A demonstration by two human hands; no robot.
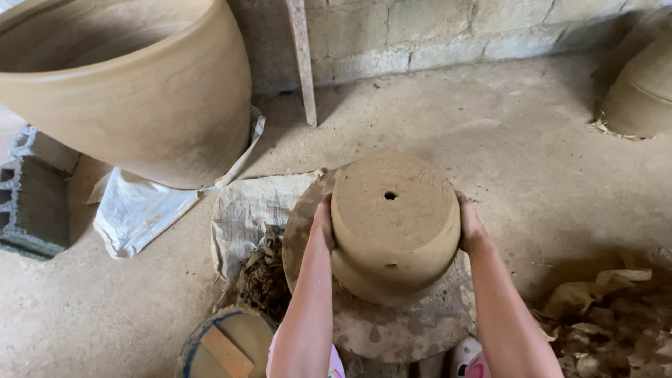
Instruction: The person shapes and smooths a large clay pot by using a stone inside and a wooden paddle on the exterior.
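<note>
Left hand point(323, 222) and right hand point(470, 225) press flat on opposite sides of the upturned clay pot point(392, 224); even pressure should keep it centred on the round board point(392, 329) beneath.

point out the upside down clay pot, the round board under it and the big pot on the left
upside down clay pot point(392, 210), head view, on its flat base near the drain hole
round board point(392, 332), head view, on its bare front part
big pot point(140, 105), head view, on its outer wall
</note>
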